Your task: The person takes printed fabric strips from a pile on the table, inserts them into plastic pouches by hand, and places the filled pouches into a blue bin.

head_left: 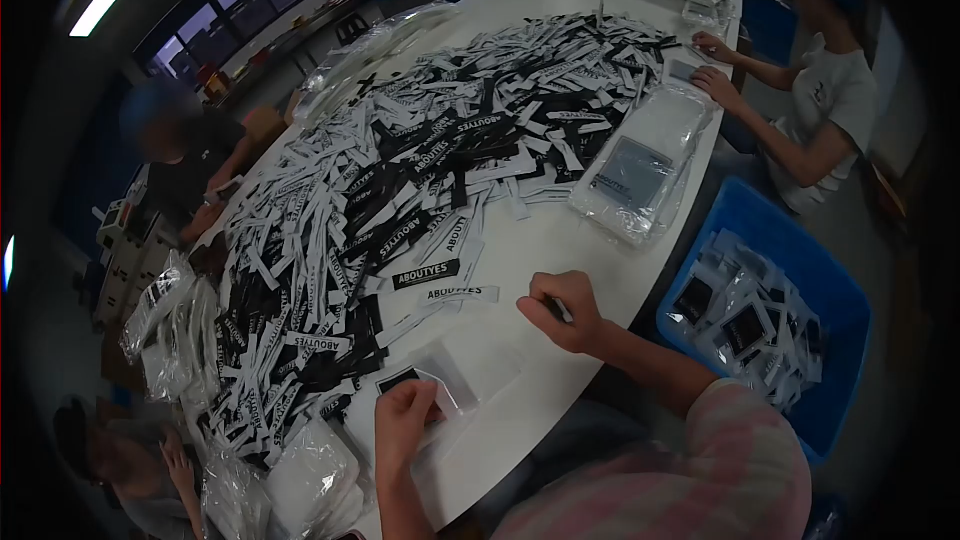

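My left hand (404,418) is closed at the near edge of the table, its fingers pinched on a small clear plastic bag (456,382). A black piece (398,378) shows beside those fingers, partly covered by the hand. To the right, my right hand (566,311) is held as a fist over the white tabletop; a dark sliver shows between its fingers, too small to name. Left of that fist lie a white ABOUTYES strip (462,294) and a black ABOUTYES strip (426,274).
A large heap of black and white printed strips (330,210) covers the table (540,240). Clear bags (632,180) lie stacked at the right edge. A blue bin (845,340) holds several filled bags. Co-workers sit around the table, including one person (825,90) at right.
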The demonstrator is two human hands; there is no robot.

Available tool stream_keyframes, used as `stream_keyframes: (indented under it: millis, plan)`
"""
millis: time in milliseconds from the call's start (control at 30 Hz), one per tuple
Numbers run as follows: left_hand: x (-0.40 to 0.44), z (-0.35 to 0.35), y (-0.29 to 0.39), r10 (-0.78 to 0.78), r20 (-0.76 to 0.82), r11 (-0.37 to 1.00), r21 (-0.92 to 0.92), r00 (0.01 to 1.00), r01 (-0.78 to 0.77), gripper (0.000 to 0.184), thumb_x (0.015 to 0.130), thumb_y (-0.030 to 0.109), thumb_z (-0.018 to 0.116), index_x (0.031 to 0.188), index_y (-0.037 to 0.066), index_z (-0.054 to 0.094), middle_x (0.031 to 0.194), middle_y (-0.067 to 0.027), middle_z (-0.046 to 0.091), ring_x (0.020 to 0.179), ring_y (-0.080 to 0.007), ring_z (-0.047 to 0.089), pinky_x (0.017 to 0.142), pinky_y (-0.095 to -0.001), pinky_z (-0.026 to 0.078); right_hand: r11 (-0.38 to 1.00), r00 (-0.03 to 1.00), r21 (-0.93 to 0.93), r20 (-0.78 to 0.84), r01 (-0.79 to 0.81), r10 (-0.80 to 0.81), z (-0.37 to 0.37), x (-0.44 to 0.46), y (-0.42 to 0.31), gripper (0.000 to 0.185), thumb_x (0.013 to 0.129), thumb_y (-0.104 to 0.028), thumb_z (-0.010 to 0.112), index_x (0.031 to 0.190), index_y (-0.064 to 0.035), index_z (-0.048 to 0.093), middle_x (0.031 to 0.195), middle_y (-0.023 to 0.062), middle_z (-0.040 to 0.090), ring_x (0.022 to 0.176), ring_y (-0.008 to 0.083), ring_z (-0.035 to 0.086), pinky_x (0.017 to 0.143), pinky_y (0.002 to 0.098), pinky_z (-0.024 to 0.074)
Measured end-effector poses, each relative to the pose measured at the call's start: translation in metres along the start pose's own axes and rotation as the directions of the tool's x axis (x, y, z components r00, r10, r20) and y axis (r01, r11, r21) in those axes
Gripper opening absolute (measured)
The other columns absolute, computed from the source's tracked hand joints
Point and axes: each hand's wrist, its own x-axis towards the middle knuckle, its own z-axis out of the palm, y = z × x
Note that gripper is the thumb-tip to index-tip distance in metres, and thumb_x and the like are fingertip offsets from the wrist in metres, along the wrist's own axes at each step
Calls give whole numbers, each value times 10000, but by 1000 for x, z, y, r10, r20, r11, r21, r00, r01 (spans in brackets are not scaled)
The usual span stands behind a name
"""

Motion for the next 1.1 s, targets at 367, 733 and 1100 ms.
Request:
stream_keyframes:
  millis: [367,733,1100]
  plan:
    - [-16,27,3,187,-84,977,-88,979,-194,92,780,11,623,696,-13,596,614,-45,578,527,-84,520,513,-187,415,966,856,-12,461,-257,233,60,-17,-50,372,759,-305,649,952,-10,529,821,151,614,696,280,593,626,349,451]
    - [-19,38,-5,549,-17,811,250,835,-528,157,852,103,586,723,15,574,716,-48,607,593,-98,549,548,-232,452,981,930,6,321,-192,180,52,-10,-41,254,694,-197,670,850,-7,607,699,146,603,627,266,596,571,330,457]
    - [-44,49,-5,716,-127,541,722,686,-431,220,673,128,676,707,21,487,719,-129,529,647,-293,532,580,-381,399,963,999,-270,44,5,7,67,-16,-39,320,547,-132,724,791,-50,534,704,120,576,633,307,587,507,369,439]
